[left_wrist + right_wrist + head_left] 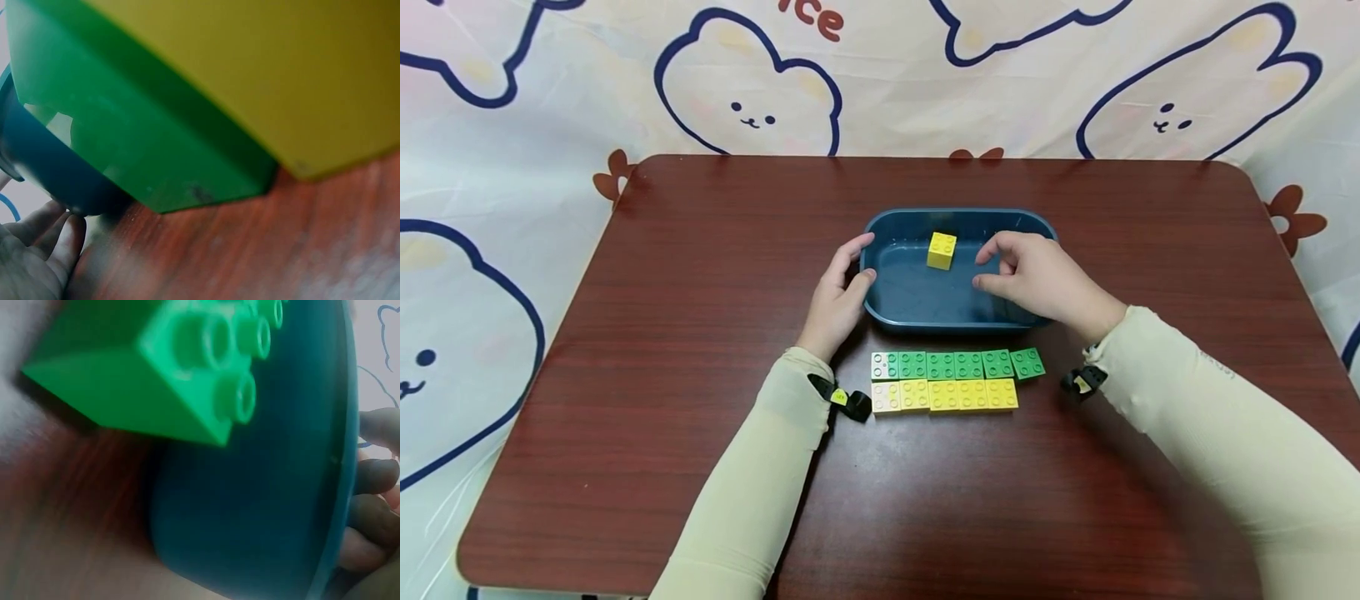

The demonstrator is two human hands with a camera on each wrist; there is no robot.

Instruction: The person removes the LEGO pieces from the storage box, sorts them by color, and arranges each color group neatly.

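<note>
A blue tray (925,321) lies near the middle of the table with one yellow toy brick (940,251) inside it. My left hand (838,300) is at the tray's left end, thumb and fingertips at the rim; the left wrist view shows its fingers (69,244) extended against the tray's outer side. Over the right part of the tray hovers my right hand (1037,275), thumb and forefinger bent with a gap between them and nothing in it. In front of the tray run a row of green bricks (955,365) and, nearer me, a row of yellow bricks (958,396).
The brown wooden table (700,400) extends around the tray and bricks. At the right end of the green row, the last brick (1027,363) sits slightly askew. A patterned cloth (895,92) hangs behind the table. Each wrist carries a small black camera (1082,382).
</note>
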